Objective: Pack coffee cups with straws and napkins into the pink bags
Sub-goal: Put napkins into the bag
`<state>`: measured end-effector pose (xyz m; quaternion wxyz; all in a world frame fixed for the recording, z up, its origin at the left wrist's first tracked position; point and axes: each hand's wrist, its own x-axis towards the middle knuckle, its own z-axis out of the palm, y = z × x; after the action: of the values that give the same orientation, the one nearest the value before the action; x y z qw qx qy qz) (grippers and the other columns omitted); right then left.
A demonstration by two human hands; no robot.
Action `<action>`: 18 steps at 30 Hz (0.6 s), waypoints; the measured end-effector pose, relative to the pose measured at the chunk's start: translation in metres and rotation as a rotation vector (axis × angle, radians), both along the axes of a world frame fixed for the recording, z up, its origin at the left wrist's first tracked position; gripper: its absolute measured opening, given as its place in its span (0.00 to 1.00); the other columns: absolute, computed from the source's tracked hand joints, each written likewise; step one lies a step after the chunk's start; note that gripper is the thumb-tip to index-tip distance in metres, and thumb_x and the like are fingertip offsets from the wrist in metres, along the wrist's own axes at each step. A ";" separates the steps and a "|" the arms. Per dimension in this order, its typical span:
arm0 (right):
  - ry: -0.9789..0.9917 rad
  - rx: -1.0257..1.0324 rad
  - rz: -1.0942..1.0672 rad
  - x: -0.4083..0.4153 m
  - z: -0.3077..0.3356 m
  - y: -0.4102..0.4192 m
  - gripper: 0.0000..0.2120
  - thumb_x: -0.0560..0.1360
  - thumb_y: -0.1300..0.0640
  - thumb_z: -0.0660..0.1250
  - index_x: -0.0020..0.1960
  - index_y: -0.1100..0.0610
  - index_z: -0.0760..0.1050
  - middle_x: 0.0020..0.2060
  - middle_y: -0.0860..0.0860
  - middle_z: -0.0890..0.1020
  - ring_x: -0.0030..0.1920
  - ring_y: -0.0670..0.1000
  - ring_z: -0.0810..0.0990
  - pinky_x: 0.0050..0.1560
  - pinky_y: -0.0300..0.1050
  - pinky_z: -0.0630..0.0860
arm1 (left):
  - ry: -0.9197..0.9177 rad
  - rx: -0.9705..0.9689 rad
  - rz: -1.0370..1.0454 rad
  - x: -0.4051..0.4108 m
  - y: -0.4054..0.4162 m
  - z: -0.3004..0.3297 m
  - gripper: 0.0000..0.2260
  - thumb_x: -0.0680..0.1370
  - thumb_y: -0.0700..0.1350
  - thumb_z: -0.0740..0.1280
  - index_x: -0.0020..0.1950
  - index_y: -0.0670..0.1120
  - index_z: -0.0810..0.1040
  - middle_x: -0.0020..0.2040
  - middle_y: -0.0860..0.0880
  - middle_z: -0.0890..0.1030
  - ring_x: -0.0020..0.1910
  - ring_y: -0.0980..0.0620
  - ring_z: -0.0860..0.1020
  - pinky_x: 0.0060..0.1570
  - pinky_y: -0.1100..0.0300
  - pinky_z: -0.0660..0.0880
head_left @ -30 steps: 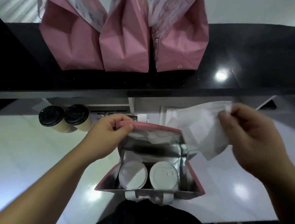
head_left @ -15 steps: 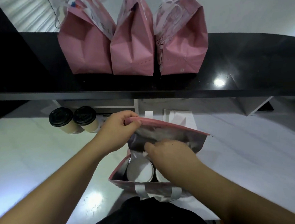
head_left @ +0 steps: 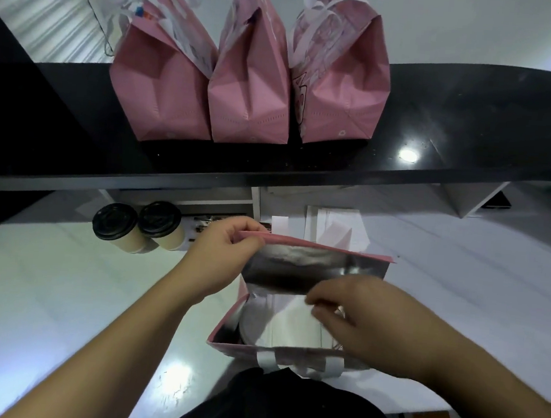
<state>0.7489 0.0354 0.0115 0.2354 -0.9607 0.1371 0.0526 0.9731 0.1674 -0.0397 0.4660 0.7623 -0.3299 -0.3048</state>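
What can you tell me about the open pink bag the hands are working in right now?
The open pink bag stands on the white counter just in front of the person. It is pink outside with a shiny silver lining and white strap handles on its near side. The left hand pinches the far rim, holding the mouth open. The right hand reaches in over a white napkin lying on top of a white-lidded cup inside.

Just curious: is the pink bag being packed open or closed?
Open: the left hand pinches the pink bag's far rim up, exposing silver lining and a napkin inside.
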 end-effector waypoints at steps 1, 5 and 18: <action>-0.048 -0.037 -0.057 -0.011 0.005 -0.005 0.11 0.81 0.44 0.59 0.53 0.43 0.79 0.46 0.38 0.81 0.47 0.42 0.78 0.45 0.39 0.76 | 0.027 -0.002 -0.008 -0.001 0.001 0.001 0.07 0.75 0.53 0.67 0.48 0.60 0.85 0.44 0.57 0.86 0.42 0.61 0.82 0.35 0.71 0.75; -0.181 -0.030 -0.290 -0.051 0.004 -0.026 0.08 0.77 0.41 0.63 0.43 0.43 0.75 0.37 0.40 0.78 0.44 0.42 0.76 0.37 0.37 0.71 | 0.092 0.004 -0.009 -0.004 0.005 -0.004 0.15 0.67 0.58 0.66 0.51 0.61 0.84 0.46 0.60 0.85 0.44 0.62 0.81 0.39 0.69 0.75; -0.039 0.260 -0.244 -0.081 -0.058 -0.027 0.31 0.73 0.42 0.76 0.71 0.33 0.66 0.65 0.28 0.72 0.64 0.35 0.73 0.59 0.34 0.75 | 0.122 0.068 -0.175 -0.018 0.096 -0.022 0.22 0.75 0.62 0.74 0.65 0.53 0.78 0.60 0.51 0.82 0.60 0.49 0.80 0.59 0.43 0.76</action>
<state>0.6681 0.0082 -0.0470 0.3647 -0.8994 0.2401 0.0223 0.9551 0.2635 -0.0617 0.4307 0.7259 -0.3557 -0.4014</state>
